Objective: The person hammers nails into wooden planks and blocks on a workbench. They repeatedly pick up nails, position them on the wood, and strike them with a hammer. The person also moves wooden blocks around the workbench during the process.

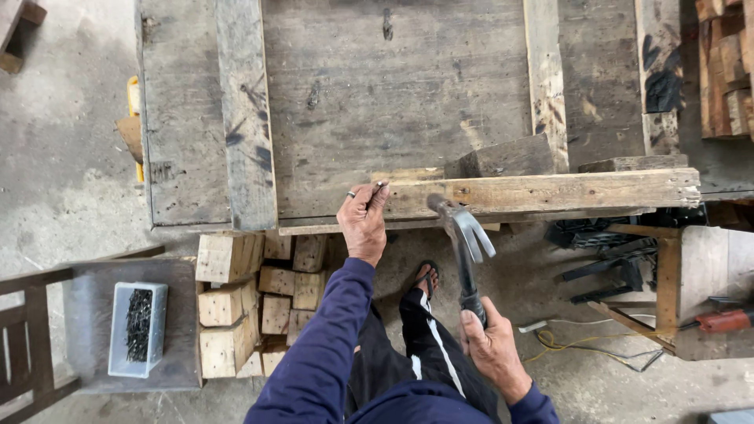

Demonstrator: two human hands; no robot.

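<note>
My left hand [364, 221] pinches a small dark nail [378, 187] between thumb and fingertips, holding it against the near end of a pale wooden plank [542, 192]. The nail is thin and short, and how it stands against the wood is too small to tell. The plank is rough and weathered, with a splintered right end, and it lies flat and crosswise along the near edge of a grey pallet. My right hand [492, 348] grips a claw hammer [462, 235] low on its dark handle; its metal head rests near the plank's front edge, just right of the nail, with the forked claw pointing back toward me.
</note>
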